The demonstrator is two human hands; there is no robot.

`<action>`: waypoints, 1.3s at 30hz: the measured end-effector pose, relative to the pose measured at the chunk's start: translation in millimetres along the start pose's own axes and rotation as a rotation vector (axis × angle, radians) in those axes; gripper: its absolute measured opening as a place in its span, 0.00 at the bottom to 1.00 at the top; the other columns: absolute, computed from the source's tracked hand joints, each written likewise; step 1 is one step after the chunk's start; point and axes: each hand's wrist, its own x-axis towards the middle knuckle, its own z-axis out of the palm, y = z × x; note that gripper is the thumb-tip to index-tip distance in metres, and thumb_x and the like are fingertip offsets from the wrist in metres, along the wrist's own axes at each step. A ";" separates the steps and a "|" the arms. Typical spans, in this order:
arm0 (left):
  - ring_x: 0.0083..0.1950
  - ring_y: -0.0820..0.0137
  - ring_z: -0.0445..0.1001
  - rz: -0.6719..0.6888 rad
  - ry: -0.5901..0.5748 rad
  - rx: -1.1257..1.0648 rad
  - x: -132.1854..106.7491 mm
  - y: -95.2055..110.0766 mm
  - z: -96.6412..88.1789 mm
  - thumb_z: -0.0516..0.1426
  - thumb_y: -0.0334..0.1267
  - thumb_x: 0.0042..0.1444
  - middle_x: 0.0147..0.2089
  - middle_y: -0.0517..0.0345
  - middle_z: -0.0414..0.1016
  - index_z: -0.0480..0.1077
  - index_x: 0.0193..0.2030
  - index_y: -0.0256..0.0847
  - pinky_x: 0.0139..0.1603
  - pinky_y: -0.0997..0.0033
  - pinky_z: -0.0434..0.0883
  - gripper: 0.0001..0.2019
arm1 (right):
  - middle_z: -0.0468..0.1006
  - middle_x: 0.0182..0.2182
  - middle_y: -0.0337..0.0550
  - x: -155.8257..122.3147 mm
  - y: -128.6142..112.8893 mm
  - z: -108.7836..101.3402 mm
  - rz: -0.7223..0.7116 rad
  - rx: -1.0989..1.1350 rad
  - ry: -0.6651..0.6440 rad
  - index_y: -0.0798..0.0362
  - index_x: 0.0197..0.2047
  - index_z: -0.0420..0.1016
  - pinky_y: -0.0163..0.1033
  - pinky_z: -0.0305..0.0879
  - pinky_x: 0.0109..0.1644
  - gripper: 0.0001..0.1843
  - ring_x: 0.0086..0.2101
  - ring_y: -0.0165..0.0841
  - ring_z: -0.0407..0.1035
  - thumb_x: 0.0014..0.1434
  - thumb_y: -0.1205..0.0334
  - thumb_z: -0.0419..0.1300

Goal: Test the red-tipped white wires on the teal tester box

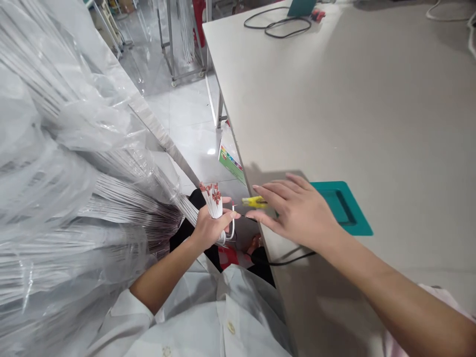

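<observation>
My left hand [210, 229] is closed round a bundle of thin white wires with red tips [213, 198], held upright beside the table edge. My right hand [293, 210] lies over the table edge with its fingers stretched out flat, holding nothing. Its fingertips are next to a small yellow object [254, 202] at the table edge. A teal tray [344, 208] lies on the table just behind this hand.
A large grey-white table [334, 109] fills the right side. Big clear plastic bags of white wires [74, 198] hang at the left. A black cable [290, 259] runs under my right wrist. More cables [277, 25] lie at the far end; a metal rack [174, 44] stands on the floor.
</observation>
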 end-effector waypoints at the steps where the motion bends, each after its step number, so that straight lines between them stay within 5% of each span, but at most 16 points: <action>1: 0.18 0.79 0.62 0.012 0.003 0.004 -2.3 0.2 -2.3 0.59 0.39 0.46 0.29 0.56 0.77 0.67 0.46 0.33 0.22 0.75 0.62 0.20 | 0.79 0.36 0.49 -1.7 -6.6 -0.6 0.026 0.067 0.063 0.54 0.43 0.74 0.47 0.63 0.48 0.18 0.37 0.39 0.72 0.57 0.51 0.55; 5: 0.20 0.79 0.62 0.090 -0.030 0.005 -9.9 1.3 -11.9 0.58 0.41 0.48 0.28 0.55 0.76 0.69 0.35 0.35 0.23 0.74 0.61 0.12 | 0.79 0.35 0.47 -9.0 -37.4 9.2 0.187 0.477 0.148 0.53 0.40 0.75 0.39 0.69 0.41 0.11 0.38 0.34 0.72 0.59 0.64 0.52; 10: 0.18 0.80 0.59 0.076 -0.094 -0.154 -11.1 -6.5 -22.3 0.59 0.42 0.45 0.26 0.56 0.75 0.70 0.35 0.34 0.20 0.75 0.57 0.13 | 0.77 0.31 0.43 -8.4 -55.3 36.7 0.460 0.997 0.071 0.49 0.40 0.77 0.40 0.71 0.37 0.10 0.32 0.32 0.71 0.56 0.59 0.57; 15: 0.18 0.80 0.59 0.026 -0.153 -0.236 -10.8 -11.8 -30.0 0.61 0.44 0.43 0.24 0.57 0.74 0.70 0.32 0.34 0.19 0.76 0.56 0.14 | 0.78 0.32 0.42 -3.1 -57.8 50.3 0.508 1.280 0.126 0.45 0.36 0.79 0.40 0.70 0.36 0.09 0.33 0.32 0.70 0.50 0.56 0.63; 21: 0.17 0.81 0.57 -0.044 -0.278 -0.212 -13.2 -7.6 -34.3 0.62 0.41 0.43 0.22 0.57 0.72 0.72 0.31 0.34 0.18 0.76 0.53 0.12 | 0.76 0.26 0.40 -4.8 -60.4 48.5 0.441 1.187 0.243 0.46 0.30 0.79 0.40 0.69 0.35 0.03 0.30 0.32 0.69 0.50 0.60 0.63; 25: 0.17 0.81 0.58 -0.079 -0.331 -0.104 -14.9 -6.2 -32.8 0.62 0.41 0.43 0.23 0.57 0.73 0.73 0.32 0.33 0.17 0.77 0.54 0.12 | 0.74 0.26 0.41 -14.1 -57.6 40.3 0.362 1.046 0.209 0.49 0.29 0.76 0.38 0.68 0.33 0.04 0.30 0.31 0.68 0.54 0.63 0.60; 34: 0.22 0.78 0.66 0.017 -0.126 0.082 -9.0 -2.4 -29.7 0.59 0.42 0.47 0.29 0.54 0.76 0.73 0.39 0.34 0.24 0.76 0.63 0.15 | 0.74 0.28 0.43 -34.6 -50.0 11.8 -0.019 0.757 -0.244 0.50 0.34 0.77 0.34 0.64 0.31 0.07 0.29 0.30 0.68 0.55 0.58 0.60; 39: 0.21 0.76 0.65 0.007 -0.251 0.167 -7.0 -7.7 -26.6 0.62 0.41 0.43 0.20 0.62 0.67 0.72 0.33 0.32 0.22 0.76 0.62 0.13 | 0.75 0.29 0.44 -17.6 -61.6 23.2 0.282 0.795 0.085 0.52 0.37 0.76 0.34 0.66 0.33 0.08 0.29 0.29 0.69 0.58 0.63 0.55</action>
